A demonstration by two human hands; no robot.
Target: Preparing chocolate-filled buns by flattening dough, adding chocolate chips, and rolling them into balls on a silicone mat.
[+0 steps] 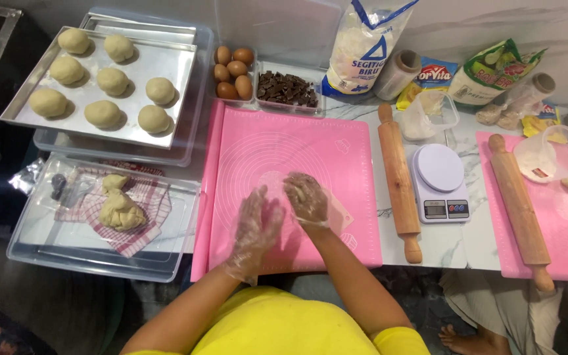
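Head view: both gloved hands over pink silicone baking mat (297, 141) on tabletop; right hand (306, 198) cupped around small pale dough piece (297, 192), left hand (258, 220) open, flat beside it, touching; wooden rolling pin (399, 181) lies right of mat; metal tray of dough balls (165, 66) upper left.

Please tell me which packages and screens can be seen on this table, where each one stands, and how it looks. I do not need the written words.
Flour bag: back centre, tall, white with blue print.
Snack packet: right of the bag, small, yellow, red and blue.
Green bag: back right, crumpled, green and yellow.
Kitchen scale: between the two rolling pins, white, round plate, small grey screen at its front.
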